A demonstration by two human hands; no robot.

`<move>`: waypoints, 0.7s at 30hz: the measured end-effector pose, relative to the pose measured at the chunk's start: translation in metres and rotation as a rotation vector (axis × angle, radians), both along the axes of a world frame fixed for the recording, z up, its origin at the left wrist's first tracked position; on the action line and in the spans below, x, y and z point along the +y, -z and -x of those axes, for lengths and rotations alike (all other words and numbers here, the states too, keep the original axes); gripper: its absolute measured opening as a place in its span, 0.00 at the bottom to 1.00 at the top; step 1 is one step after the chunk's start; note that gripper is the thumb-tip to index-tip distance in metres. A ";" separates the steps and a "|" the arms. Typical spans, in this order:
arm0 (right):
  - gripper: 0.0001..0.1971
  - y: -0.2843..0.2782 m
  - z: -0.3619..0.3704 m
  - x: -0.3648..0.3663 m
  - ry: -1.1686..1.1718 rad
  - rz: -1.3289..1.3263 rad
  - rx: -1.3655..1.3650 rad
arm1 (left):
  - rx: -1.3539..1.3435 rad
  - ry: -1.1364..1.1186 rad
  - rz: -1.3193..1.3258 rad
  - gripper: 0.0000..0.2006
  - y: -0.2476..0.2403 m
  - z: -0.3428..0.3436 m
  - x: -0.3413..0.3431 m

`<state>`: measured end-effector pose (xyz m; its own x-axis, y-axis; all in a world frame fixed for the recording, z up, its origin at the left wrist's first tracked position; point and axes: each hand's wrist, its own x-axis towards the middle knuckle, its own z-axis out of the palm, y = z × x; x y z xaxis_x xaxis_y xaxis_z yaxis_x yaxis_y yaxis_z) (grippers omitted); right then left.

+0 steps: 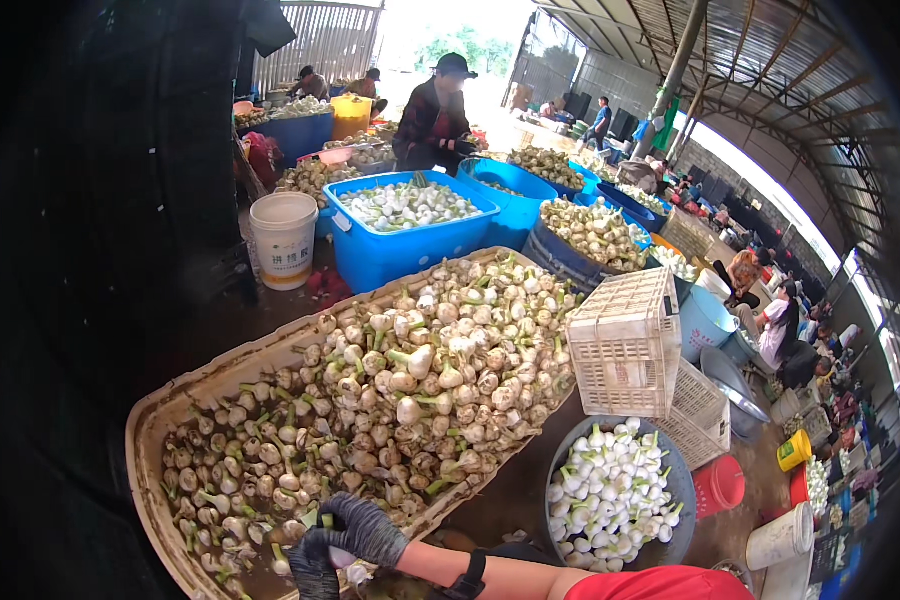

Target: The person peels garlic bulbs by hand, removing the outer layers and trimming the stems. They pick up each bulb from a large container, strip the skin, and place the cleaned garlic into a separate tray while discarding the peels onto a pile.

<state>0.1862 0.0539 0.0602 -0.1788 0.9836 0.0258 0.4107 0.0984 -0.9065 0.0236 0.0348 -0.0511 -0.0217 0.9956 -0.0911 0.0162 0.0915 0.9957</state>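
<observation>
Over the near edge of a long tan tub point(160, 400), my two gloved hands come together. My right hand point(367, 532), in a grey-and-black glove with a dark band on the wrist, is closed around a pale garlic bulb point(341, 557). Against the same bulb, the fingers of my left hand point(315, 567) are bent and closed. A bit of green stem shows above the fingers. Soil-stained garlic bulbs point(410, 375) are heaped in the tub, and those at its near left lie in muddy water. The hands partly hide the bulb.
Right of the tub, a grey basin point(686, 490) holds peeled white garlic, beside stacked cream crates point(625, 345) and a red bucket point(720, 485). Beyond stand a blue bin point(410, 250) of garlic and a white bucket point(284, 245). A person point(438, 120) sits behind them; others work farther off.
</observation>
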 end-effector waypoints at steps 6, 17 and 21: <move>0.10 0.002 0.013 -0.021 -0.120 -0.358 0.077 | -0.231 -0.390 0.091 0.16 -0.062 -0.002 0.010; 0.10 -0.003 -0.021 0.010 0.268 -0.053 0.670 | 0.510 0.509 0.354 0.53 -0.042 0.018 -0.008; 0.17 0.013 -0.016 0.002 0.019 0.195 0.552 | -0.607 0.093 0.080 0.38 -0.089 -0.006 0.007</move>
<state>0.2025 0.0561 0.0473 -0.1723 0.9824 -0.0721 -0.1275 -0.0949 -0.9873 0.0295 0.0414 0.0379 0.1443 0.9804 -0.1344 -0.5397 0.1919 0.8197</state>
